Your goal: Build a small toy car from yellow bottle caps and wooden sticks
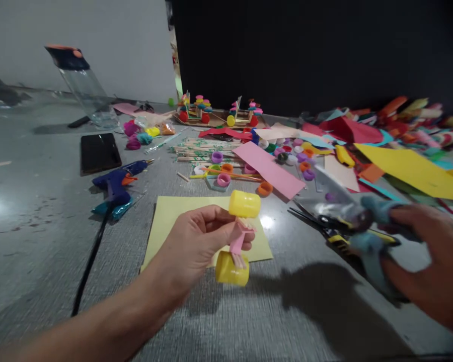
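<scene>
My left hand (196, 241) is closed around a small craft piece (238, 236): two yellow bottle caps joined by wooden sticks wrapped in pink paper. It hovers over a pale yellow paper sheet (173, 211) on the grey table. My right hand (430, 261), blurred by motion at the right edge, grips scissors with grey-blue handles (362, 221), blades pointing left. Black-and-yellow pliers or cutters (324, 231) lie on the table just under those scissors.
A blue glue gun (117, 186) with a black cord lies left, a black phone (99, 152) behind it, a clear bottle (85, 88) farther back. Coloured caps (222, 173), wooden sticks, a pink strip (268, 168), paper scraps (407, 166) and finished cap toys (200, 108) fill the back and right.
</scene>
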The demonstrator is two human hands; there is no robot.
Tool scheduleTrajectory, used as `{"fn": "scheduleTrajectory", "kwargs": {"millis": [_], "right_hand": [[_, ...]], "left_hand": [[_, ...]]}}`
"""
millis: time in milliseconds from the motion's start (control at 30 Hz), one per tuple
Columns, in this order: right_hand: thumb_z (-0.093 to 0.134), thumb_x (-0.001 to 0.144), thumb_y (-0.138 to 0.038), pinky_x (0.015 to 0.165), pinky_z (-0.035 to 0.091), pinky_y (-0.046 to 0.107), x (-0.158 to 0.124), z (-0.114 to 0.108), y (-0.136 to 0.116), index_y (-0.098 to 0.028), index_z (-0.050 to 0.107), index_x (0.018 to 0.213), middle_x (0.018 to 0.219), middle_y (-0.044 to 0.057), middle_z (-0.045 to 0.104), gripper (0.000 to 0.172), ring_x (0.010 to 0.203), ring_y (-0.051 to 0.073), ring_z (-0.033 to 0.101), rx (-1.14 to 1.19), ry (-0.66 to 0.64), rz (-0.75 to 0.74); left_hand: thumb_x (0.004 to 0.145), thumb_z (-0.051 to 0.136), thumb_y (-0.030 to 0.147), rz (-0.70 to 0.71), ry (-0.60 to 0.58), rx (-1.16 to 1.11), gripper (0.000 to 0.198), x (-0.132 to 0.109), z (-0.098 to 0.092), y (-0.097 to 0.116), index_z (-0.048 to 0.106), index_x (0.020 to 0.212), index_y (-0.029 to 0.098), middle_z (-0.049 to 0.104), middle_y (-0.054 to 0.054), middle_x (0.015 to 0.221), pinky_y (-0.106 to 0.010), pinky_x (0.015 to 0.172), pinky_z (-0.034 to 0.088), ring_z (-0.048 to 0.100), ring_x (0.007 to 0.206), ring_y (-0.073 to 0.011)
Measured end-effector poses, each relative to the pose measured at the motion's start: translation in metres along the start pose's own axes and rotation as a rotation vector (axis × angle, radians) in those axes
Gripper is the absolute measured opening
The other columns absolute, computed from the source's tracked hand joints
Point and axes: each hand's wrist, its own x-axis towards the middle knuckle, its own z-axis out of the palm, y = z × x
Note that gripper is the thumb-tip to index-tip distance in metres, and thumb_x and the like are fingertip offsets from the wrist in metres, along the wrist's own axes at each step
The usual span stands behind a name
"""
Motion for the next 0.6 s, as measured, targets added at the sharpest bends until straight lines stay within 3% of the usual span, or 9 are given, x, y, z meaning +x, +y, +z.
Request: {"fn": "scheduleTrajectory", "kwargs": {"millis": [100, 200, 500, 600], "right_hand": [[0.066, 0.086, -0.039, 0.068, 0.049, 0.038, 0.028, -0.012, -0.052, -0.016, 0.057, 0.099, 0.095, 0.012, 0.065, 0.027, 0.083, 0.029, 0.065, 0.041, -0.01, -0.216], [0.058, 0.094, -0.033, 0.065, 0.046, 0.037, 0.045, -0.018, -0.073, -0.015, 0.056, 0.095, 0.09, 0.012, 0.062, 0.018, 0.079, 0.027, 0.061, 0.006, -0.001, -0.319], [0.061, 0.095, -0.031, 0.058, 0.041, 0.038, 0.042, -0.02, -0.063, -0.015, 0.057, 0.096, 0.087, 0.011, 0.064, 0.017, 0.073, 0.028, 0.061, 0.016, -0.011, -0.376], [0.062, 0.094, -0.033, 0.054, 0.038, 0.038, 0.039, -0.019, -0.056, -0.016, 0.058, 0.097, 0.083, 0.011, 0.065, 0.018, 0.071, 0.029, 0.062, 0.024, -0.002, -0.414]], "left_hand": [[0.078, 0.082, 0.021, -0.048, -0.029, -0.005, 0.011, 0.001, -0.001, -0.003, 0.075, 0.082, 0.014, 0.076, -0.003, 0.075, -0.015, 0.057, 0.051, 0.066, 0.062, -0.0088], [0.077, 0.082, 0.02, -0.092, -0.046, -0.047, 0.01, 0.002, -0.001, -0.006, 0.075, 0.081, 0.013, 0.075, -0.004, 0.075, -0.018, 0.06, 0.052, 0.068, 0.064, -0.011], [0.076, 0.08, 0.016, -0.142, -0.047, -0.038, 0.021, 0.002, 0.0, -0.005, 0.076, 0.095, 0.011, 0.075, -0.008, 0.083, -0.017, 0.06, 0.049, 0.068, 0.066, -0.0114], [0.071, 0.08, 0.012, -0.124, -0.046, -0.026, 0.022, 0.004, 0.0, -0.005, 0.076, 0.092, 0.011, 0.074, -0.008, 0.083, -0.017, 0.06, 0.049, 0.067, 0.066, -0.0116]]}}
